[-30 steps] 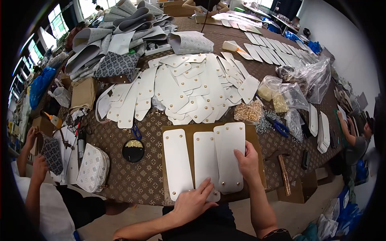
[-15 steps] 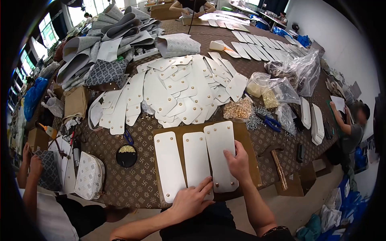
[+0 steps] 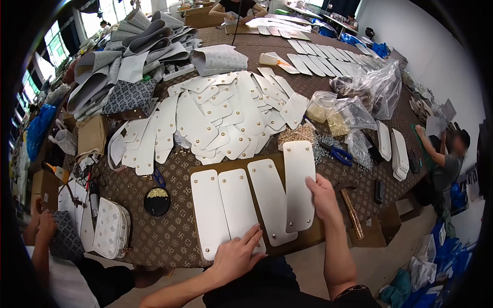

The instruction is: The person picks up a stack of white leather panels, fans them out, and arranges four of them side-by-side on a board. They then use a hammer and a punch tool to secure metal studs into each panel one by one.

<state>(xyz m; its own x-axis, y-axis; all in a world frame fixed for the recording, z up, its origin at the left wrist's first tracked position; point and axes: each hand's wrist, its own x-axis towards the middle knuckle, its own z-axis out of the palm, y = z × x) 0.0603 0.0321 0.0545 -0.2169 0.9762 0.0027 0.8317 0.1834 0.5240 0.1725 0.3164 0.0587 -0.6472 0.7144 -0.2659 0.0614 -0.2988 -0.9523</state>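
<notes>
My right hand (image 3: 325, 197) grips the right edge of a white strap-like panel (image 3: 299, 179) with gold studs at its corners. This panel is raised above a brown board (image 3: 275, 251) and partly overlaps a second studded panel (image 3: 271, 200). Fingers extended, my left hand (image 3: 235, 260) lies on the lower end of another white panel (image 3: 239, 200). Just left of that one, touching along its edge, is a further panel (image 3: 211, 213). The palm and fingers hide the lower end of the panel beneath my left hand.
Beyond the board lies a big heap of white panels (image 3: 226, 115). Bagged gold studs (image 3: 296, 134), blue-handled pliers (image 3: 341, 155) and a hammer (image 3: 352, 213) are at right. A black dish (image 3: 156, 204) and a white pouch (image 3: 112, 228) lie left. Other people work around the table.
My right hand has lifted one panel up and rightward off the panel below it, which now shows. The panel under my left hand has shifted left against its neighbour.
</notes>
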